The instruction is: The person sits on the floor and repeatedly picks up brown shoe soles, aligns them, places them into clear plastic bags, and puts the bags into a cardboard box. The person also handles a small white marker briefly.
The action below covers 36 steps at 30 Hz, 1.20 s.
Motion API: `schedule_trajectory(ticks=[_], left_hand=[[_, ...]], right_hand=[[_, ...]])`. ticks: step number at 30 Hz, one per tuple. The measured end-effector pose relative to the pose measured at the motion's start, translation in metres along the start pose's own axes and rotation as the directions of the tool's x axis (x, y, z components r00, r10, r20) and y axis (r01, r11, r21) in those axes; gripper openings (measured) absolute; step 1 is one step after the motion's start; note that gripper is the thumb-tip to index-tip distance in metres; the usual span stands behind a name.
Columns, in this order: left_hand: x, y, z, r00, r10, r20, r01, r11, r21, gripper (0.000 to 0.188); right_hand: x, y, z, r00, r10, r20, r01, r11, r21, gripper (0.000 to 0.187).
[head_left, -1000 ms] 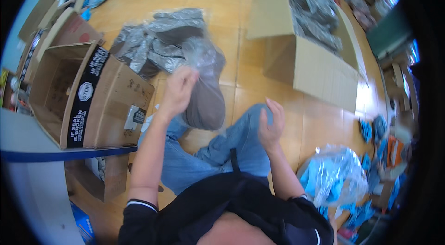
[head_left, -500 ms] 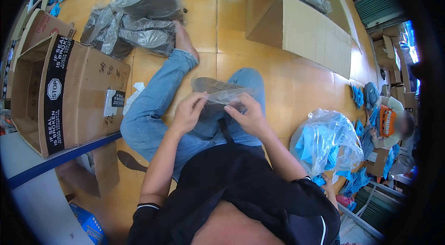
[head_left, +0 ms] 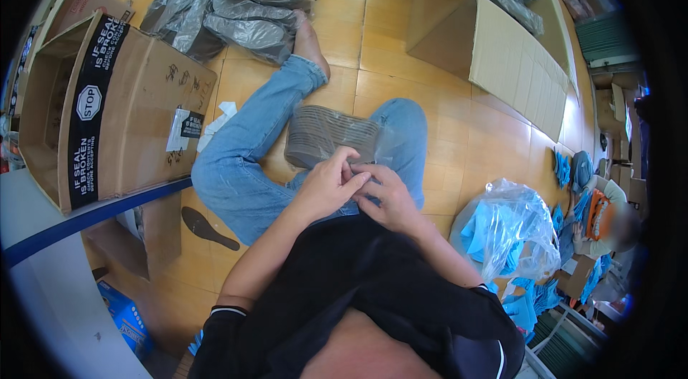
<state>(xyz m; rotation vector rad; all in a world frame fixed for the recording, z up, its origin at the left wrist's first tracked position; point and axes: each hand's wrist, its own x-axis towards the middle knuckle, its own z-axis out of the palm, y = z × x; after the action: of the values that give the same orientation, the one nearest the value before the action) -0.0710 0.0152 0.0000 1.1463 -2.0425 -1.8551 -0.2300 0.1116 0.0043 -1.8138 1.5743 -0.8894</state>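
A stack of dark ridged shoe soles (head_left: 330, 132) lies between my bent legs, wrapped in a clear plastic bag (head_left: 388, 139). My left hand (head_left: 331, 185) and my right hand (head_left: 385, 194) meet at the bag's near end, just in front of my shirt. Both hands have their fingers closed, with thumbs and fingertips pressed together over the gathered plastic. What lies exactly between the fingertips is mostly hidden. A single dark sole (head_left: 208, 228) rests on the floor left of my knee.
Bagged soles (head_left: 244, 6) lie beyond my bare foot. An open carton (head_left: 502, 56) stands far right, a taped carton (head_left: 136, 107) at left by a blue-edged table (head_left: 64, 307). A clear bag of blue pieces (head_left: 505, 228) sits right; another person (head_left: 605, 214) sits beyond it.
My hands have come together and drawn nearer my body, from holding the bag's edge apart to pinching at its near end. The stack now shows more fully beyond them. The view has shifted slightly.
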Motion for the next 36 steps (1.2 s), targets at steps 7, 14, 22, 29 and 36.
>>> schedule_trajectory(ticks=[7, 14, 22, 29, 36], left_hand=[[-0.003, 0.0, 0.001, 0.971, 0.204, -0.123, -0.216, 0.971, -0.098, 0.025], [-0.008, 0.01, 0.01, 0.886, 0.404, -0.228, -0.392, 0.915, 0.099, 0.018], [-0.013, 0.003, 0.01, 0.917, 0.368, -0.155, -0.377, 0.925, -0.035, 0.017], [-0.015, -0.009, 0.018, 0.871, 0.475, -0.127, -0.488, 0.867, -0.1, 0.018], [0.0, -0.003, -0.004, 0.886, 0.371, -0.279, -0.45, 0.833, -0.322, 0.02]], right_hand=[[-0.008, 0.005, 0.007, 0.966, 0.258, 0.003, -0.25, 0.933, 0.258, 0.023], [0.055, 0.053, 0.059, 0.987, -0.114, 0.117, 0.149, 0.924, -0.351, 0.053], [0.092, 0.044, 0.098, 0.919, 0.319, 0.233, -0.104, 0.765, -0.635, 0.105], [0.081, 0.02, 0.119, 0.941, 0.218, 0.259, -0.008, 0.78, -0.626, 0.112], [0.121, 0.052, 0.113, 0.735, 0.529, 0.425, -0.282, 0.808, -0.518, 0.114]])
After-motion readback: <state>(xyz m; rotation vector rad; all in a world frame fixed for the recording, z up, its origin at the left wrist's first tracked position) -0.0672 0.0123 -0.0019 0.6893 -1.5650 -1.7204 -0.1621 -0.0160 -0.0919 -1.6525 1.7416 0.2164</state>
